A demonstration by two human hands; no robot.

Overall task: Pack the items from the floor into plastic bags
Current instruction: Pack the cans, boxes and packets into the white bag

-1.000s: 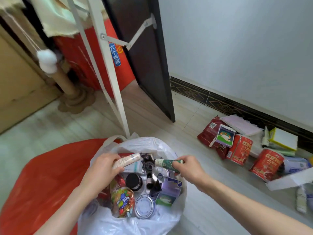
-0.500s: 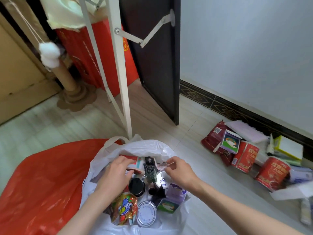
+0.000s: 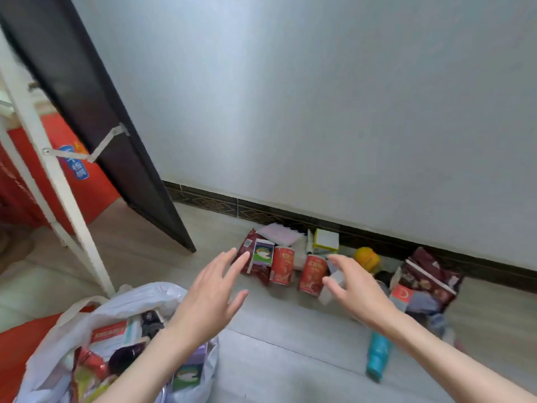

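Note:
A white plastic bag (image 3: 136,298) stands open at the lower left, filled with boxes, packets and a dark jar. Items lie on the floor along the wall: two red cans (image 3: 282,265) (image 3: 312,275), a small green and purple box (image 3: 263,253), dark red packets (image 3: 427,274), a yellow lid (image 3: 367,258) and a teal bottle (image 3: 377,356). My left hand (image 3: 212,298) hovers with fingers spread, just short of the small box. My right hand (image 3: 353,289) hovers with fingers spread beside the second red can. Neither hand holds anything.
A red plastic bag (image 3: 14,344) lies at the far left behind the white one. A dark door (image 3: 96,120) stands ajar, with a white metal frame (image 3: 58,181) in front of it. A dark skirting (image 3: 290,216) runs along the grey wall.
Both hands left the white bag and moved up and right toward the items by the wall. The tubes they held a second ago are out of their grasp. The view swung right.

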